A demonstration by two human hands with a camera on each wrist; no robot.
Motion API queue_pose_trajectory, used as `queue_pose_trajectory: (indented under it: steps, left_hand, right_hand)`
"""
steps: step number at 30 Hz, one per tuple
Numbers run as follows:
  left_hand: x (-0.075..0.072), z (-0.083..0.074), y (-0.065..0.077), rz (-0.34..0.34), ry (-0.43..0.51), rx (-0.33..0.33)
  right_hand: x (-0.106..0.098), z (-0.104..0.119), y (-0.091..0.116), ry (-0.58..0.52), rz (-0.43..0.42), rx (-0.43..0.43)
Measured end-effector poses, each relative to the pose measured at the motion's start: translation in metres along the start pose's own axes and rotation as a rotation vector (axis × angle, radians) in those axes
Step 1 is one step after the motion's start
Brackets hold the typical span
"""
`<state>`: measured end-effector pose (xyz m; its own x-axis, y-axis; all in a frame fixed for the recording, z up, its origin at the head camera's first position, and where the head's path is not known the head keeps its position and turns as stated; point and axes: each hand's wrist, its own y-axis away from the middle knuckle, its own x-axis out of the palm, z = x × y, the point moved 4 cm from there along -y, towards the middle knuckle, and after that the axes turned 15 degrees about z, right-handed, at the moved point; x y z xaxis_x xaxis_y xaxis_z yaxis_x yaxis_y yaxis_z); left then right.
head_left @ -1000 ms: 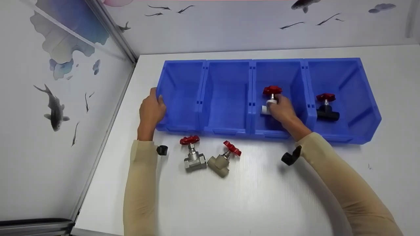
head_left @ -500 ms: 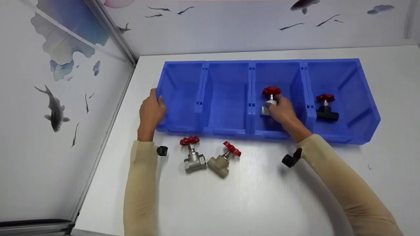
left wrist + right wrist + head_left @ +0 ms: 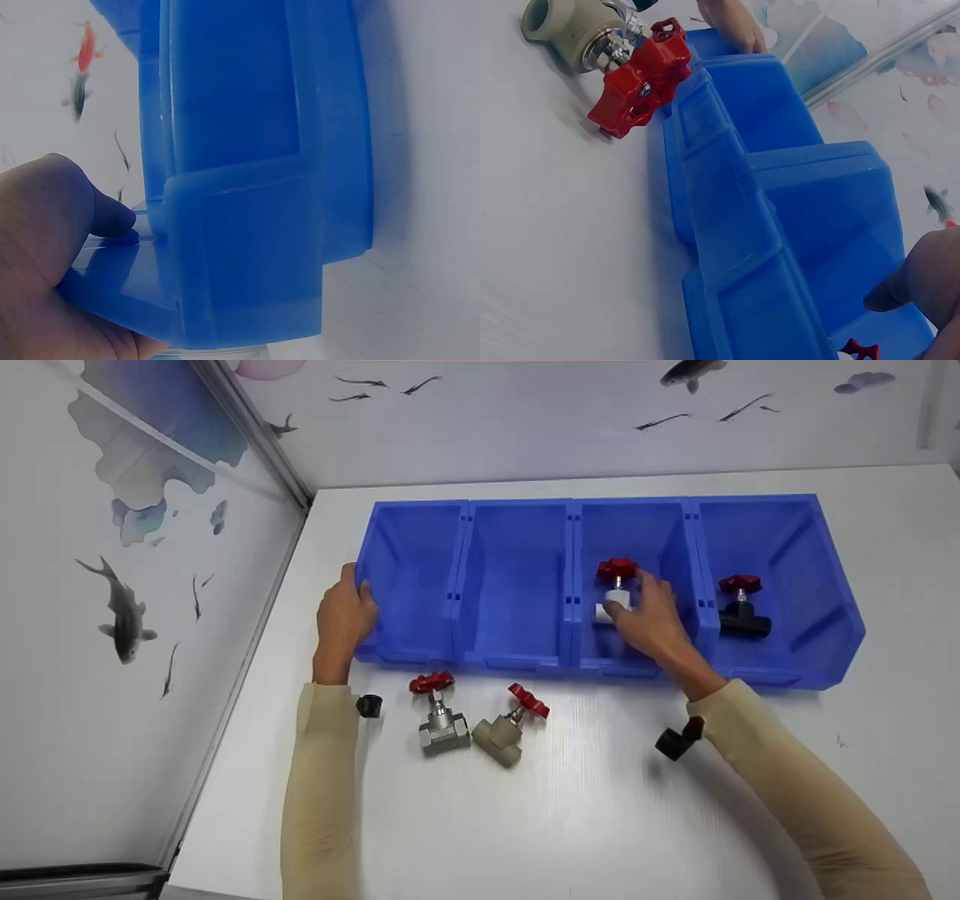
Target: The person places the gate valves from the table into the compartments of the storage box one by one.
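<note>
White plastic red-wheeled valve [image 3: 618,595], mid-right, seems at release: right grip [image 3: 651,616] apart, left grip [image 3: 346,611] clamped on blue plastic bin [image 3: 420,532], withdrawal likely needed next.

Head cam: R hand [image 3: 651,619] obscures R end of white valve [image 3: 617,601], contact n/d; L end of blk valve [image 3: 744,622] hidden behind bin divider [image 3: 705,622]. R wrist cam: white valve mostly cut off at btm edge, metal valve [image 3: 444,733] largely hidden behind beige valve [image 3: 581,34]. L wrist cam: L hand [image 3: 45,240] clipped by L edge, fingertips hidden behind blue bin [image 3: 247,255].
</note>
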<state>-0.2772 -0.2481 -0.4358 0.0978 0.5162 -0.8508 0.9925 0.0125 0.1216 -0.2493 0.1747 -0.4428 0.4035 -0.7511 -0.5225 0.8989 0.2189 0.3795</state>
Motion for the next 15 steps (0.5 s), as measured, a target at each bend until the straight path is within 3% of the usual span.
queue_pose_trajectory:
  steps: [15]
  left_hand:
    - [0.0, 0.0, 0.001, 0.004, -0.006, -0.01]
  right_hand:
    - [-0.003, 0.034, 0.052, 0.157, -0.089, -0.238]
